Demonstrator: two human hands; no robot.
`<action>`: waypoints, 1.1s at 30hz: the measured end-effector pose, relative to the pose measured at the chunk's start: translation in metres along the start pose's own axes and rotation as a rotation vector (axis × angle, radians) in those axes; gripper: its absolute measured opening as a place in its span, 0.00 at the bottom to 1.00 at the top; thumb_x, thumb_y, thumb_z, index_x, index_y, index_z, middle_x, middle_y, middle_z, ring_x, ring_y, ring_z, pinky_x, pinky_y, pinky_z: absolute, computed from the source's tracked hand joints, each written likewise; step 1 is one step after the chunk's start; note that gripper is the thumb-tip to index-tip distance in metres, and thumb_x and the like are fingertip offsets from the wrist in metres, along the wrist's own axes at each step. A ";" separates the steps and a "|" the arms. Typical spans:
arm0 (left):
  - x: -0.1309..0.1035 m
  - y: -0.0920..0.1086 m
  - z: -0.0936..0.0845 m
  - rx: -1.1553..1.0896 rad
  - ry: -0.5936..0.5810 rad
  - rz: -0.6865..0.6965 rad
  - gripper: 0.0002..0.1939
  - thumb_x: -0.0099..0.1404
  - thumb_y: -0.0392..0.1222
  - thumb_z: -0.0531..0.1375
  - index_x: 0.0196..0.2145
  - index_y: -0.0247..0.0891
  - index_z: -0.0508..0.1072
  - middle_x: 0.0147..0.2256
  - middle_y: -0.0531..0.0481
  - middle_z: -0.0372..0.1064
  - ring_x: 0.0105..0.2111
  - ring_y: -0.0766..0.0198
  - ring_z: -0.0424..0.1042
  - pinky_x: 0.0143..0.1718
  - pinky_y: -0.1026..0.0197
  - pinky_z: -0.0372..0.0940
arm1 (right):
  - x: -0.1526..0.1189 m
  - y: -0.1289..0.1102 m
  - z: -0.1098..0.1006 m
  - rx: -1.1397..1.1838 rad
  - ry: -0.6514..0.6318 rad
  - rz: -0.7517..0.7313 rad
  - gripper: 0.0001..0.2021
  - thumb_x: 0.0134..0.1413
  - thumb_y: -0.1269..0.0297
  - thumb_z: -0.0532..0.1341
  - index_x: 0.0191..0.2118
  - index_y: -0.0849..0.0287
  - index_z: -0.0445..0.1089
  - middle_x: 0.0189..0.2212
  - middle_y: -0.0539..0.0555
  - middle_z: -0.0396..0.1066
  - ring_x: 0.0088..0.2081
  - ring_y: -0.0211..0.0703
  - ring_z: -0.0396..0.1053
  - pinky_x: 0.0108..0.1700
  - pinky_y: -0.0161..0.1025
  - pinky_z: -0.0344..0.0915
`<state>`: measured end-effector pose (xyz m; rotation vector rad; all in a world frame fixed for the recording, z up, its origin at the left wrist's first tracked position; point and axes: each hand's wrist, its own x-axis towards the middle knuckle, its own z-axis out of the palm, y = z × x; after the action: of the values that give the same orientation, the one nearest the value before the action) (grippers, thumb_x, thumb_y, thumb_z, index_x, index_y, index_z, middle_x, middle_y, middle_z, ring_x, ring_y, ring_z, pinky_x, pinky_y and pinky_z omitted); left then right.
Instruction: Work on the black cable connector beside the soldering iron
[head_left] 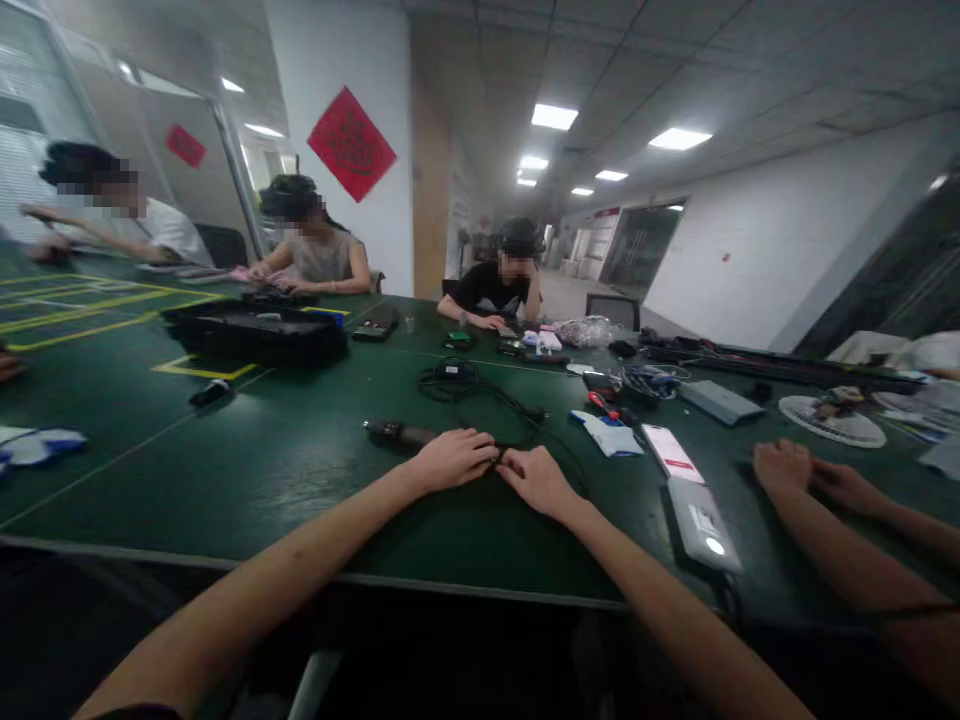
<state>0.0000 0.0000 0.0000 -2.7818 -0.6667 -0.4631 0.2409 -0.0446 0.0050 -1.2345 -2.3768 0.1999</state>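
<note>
A dark, slim electric screwdriver (405,434) lies across the green table, its tip pointing left. My left hand (456,460) is closed over its rear end, palm down, hiding that part. Close beside it, my right hand (536,480) is closed in a pinch at the same end, fingertips nearly touching the left ones. Between them shows a small piece of the black cord (510,400), though its connector is mostly covered. The cord loops behind my hands to a black power adapter (452,370) with a white label.
A black open case (255,330) stands at the left. On the right lie a blue-white packet (609,433), a phone (671,453), a white device (703,525), a grey box (721,402) and a white reel (831,420). A co-worker's hands (784,468) rest nearby; several people sit around.
</note>
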 end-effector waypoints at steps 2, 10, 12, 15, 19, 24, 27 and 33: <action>0.001 0.000 0.002 -0.011 0.018 -0.028 0.11 0.78 0.48 0.52 0.50 0.43 0.70 0.52 0.47 0.69 0.49 0.58 0.72 0.52 0.57 0.64 | -0.001 -0.001 -0.001 0.008 -0.006 0.001 0.09 0.69 0.60 0.61 0.38 0.57 0.75 0.25 0.48 0.73 0.27 0.38 0.68 0.35 0.35 0.54; 0.003 0.004 -0.011 -0.167 0.015 -0.056 0.12 0.77 0.48 0.53 0.48 0.44 0.73 0.48 0.49 0.73 0.47 0.60 0.73 0.53 0.57 0.64 | -0.003 -0.003 -0.006 0.044 -0.002 -0.013 0.08 0.68 0.59 0.62 0.39 0.56 0.76 0.26 0.48 0.74 0.27 0.38 0.68 0.35 0.35 0.56; 0.004 0.004 -0.015 -0.207 0.005 -0.081 0.12 0.78 0.48 0.52 0.48 0.45 0.74 0.47 0.50 0.74 0.46 0.60 0.73 0.52 0.58 0.64 | -0.003 -0.003 -0.006 0.042 0.008 -0.015 0.08 0.68 0.59 0.63 0.38 0.56 0.75 0.26 0.48 0.73 0.27 0.38 0.68 0.37 0.36 0.56; 0.006 0.004 -0.015 -0.222 -0.006 -0.123 0.12 0.78 0.49 0.53 0.47 0.45 0.74 0.45 0.51 0.74 0.45 0.60 0.73 0.50 0.57 0.63 | -0.003 -0.003 -0.007 0.038 0.005 -0.016 0.09 0.67 0.57 0.63 0.38 0.56 0.75 0.25 0.47 0.72 0.27 0.38 0.67 0.38 0.36 0.57; 0.010 0.004 -0.011 -0.187 -0.030 -0.156 0.12 0.77 0.50 0.53 0.46 0.46 0.75 0.44 0.50 0.75 0.45 0.59 0.73 0.48 0.56 0.63 | -0.002 -0.005 -0.009 0.014 0.011 -0.014 0.12 0.68 0.54 0.63 0.38 0.56 0.76 0.26 0.48 0.73 0.29 0.40 0.68 0.40 0.38 0.59; 0.009 -0.009 -0.008 -0.145 -0.044 -0.248 0.12 0.77 0.50 0.53 0.45 0.44 0.75 0.44 0.48 0.75 0.45 0.57 0.73 0.47 0.56 0.63 | -0.002 -0.009 -0.015 -0.016 0.084 -0.008 0.14 0.73 0.56 0.55 0.43 0.55 0.75 0.40 0.54 0.77 0.42 0.45 0.72 0.47 0.42 0.61; 0.001 -0.032 -0.008 -0.151 -0.063 -0.380 0.12 0.76 0.50 0.54 0.45 0.45 0.75 0.44 0.48 0.76 0.45 0.56 0.74 0.47 0.56 0.64 | -0.003 -0.007 -0.018 -0.029 0.127 -0.002 0.12 0.74 0.58 0.54 0.47 0.55 0.74 0.46 0.56 0.76 0.49 0.48 0.71 0.51 0.45 0.63; -0.037 -0.096 -0.016 -0.156 -0.144 -0.838 0.13 0.73 0.53 0.56 0.46 0.48 0.77 0.47 0.49 0.77 0.46 0.54 0.75 0.43 0.59 0.66 | -0.007 0.007 -0.020 -0.058 0.161 0.051 0.10 0.71 0.62 0.56 0.50 0.54 0.72 0.49 0.57 0.73 0.52 0.52 0.68 0.54 0.51 0.65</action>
<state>-0.0813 0.0635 0.0170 -2.5593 -1.9073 -0.4658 0.2588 -0.0481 0.0183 -1.2877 -2.2289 0.0456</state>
